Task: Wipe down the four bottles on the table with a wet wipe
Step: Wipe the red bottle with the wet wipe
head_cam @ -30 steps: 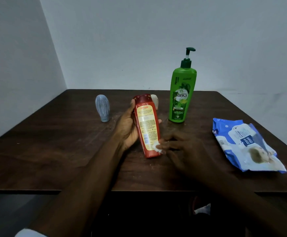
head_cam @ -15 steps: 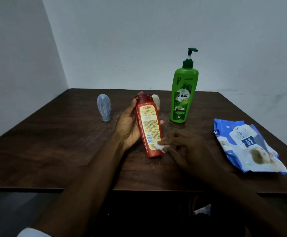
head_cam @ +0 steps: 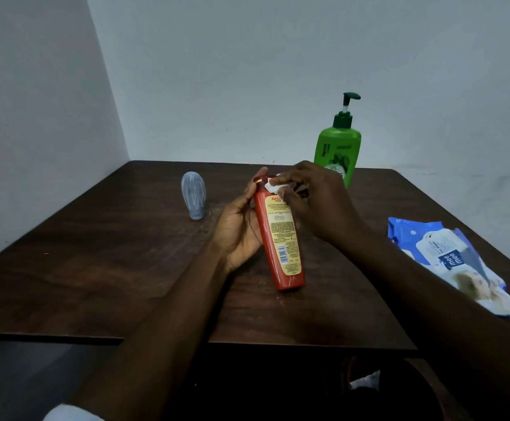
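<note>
Grip: left hand (head_cam: 238,229) curled round the back and side of the red bottle (head_cam: 281,238), thumb near the cap end, holding it tilted with the label side up. The lower end appears to rest on the table (head_cam: 96,268). Right hand (head_cam: 317,202) pinches the folded wet wipe (head_cam: 273,187) in its fingertips and presses it on the bottle's top, at the cap.

Change: a second ago the wipe sat at the bottle's lower end, near us. It is now at the far, upper end, so we read one full stroke along the label side.

Meaning: the red bottle is likely close to done, though we cannot see its back.

The green pump bottle (head_cam: 338,150) and the grey-blue bottle (head_cam: 193,196) stand upright behind, apart from both hands. The fourth bottle is not visible to us now. Wipes pack (head_cam: 451,259) lies to the right.
</note>
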A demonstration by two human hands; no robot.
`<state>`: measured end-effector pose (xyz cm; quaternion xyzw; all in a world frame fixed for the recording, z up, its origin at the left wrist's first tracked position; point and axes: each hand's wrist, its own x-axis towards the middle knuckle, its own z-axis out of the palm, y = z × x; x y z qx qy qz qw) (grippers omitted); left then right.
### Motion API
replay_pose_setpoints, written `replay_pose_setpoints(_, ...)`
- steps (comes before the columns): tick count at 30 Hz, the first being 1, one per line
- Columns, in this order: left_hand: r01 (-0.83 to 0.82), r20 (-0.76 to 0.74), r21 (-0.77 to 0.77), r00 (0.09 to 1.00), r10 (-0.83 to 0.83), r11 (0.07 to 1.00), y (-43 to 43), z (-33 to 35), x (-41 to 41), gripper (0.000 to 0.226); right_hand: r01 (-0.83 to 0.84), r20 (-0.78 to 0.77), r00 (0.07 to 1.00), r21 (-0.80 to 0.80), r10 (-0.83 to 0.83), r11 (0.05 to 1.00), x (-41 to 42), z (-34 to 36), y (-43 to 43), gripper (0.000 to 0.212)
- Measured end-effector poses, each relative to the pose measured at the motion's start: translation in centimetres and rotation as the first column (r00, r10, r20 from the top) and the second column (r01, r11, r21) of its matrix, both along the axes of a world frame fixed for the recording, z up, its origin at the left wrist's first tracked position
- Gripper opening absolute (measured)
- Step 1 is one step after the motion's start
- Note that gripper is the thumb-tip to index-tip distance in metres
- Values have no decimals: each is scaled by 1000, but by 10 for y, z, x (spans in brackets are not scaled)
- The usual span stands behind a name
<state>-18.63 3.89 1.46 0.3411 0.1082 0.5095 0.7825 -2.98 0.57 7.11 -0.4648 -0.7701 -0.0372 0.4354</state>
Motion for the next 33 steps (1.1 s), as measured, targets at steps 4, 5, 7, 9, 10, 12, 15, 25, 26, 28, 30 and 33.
replay_pose_setpoints(4, 27, 6, 4, 1000, -27, 1000, 2, -3, -1, 46, 10, -38, 999, 14, -10, 1000, 1, 1, 2, 21)
replay_pose_setpoints(5, 38, 8, 7, 999, -38, 999, 2, -3, -1, 47, 20, -50, 999, 24, -19, 1000, 2, 1, 3, 20)
replay_pose_setpoints(7, 55, 14, 15, 998, -55, 998, 1, -2, -1, 47, 22, -85, 996, 29, -20, 999, 2, 2, 4, 19)
replay_pose_setpoints(9, 50, 28, 13, 998, -51, 999, 0, -1, 0, 46, 16, -104, 995, 33, -13, 999, 1, 3, 3, 19)
replay_pose_setpoints(10, 44, 32, 17, 998, -45, 999, -1, -1, 0, 46, 15, -97, 995, 35, -12, 999, 0, 2, 2, 19)
replay_pose_setpoints(12, 22, 34, 28, 999, -23, 999, -1, -1, 1, 47, 10, -52, 999, 23, -9, 1000, -4, 1, -1, 21)
replay_pose_setpoints(15, -8, 74, 41, 997, 5, 999, -3, 1, 2, 46, -58, 47, 997, 40, 56, 998, -14, -4, -11, 23)
replay_pose_setpoints(25, 13, 79, 18, 997, -14, 1000, -2, -2, 1, 65, -86, 188, 979, 48, 75, 995, -15, 6, -6, 22)
replay_pose_setpoints(26, 11, 75, 12, 997, -12, 1000, -1, -3, 0, 66, -90, 199, 977, 47, 79, 995, -15, 7, -5, 22)
replay_pose_setpoints(28, 14, 65, 1, 998, -14, 1000, 1, -5, -1, 65, -91, 231, 970, 52, 76, 994, -15, 5, -5, 22)
replay_pose_setpoints(30, 11, 48, 11, 999, -12, 1000, 0, -5, -1, 62, -96, 248, 966, 53, 80, 994, -14, 2, -7, 23)
replay_pose_setpoints(33, 12, 37, 16, 999, -12, 1000, -1, -5, -1, 60, -132, 287, 951, 50, 112, 990, -10, -2, -16, 24)
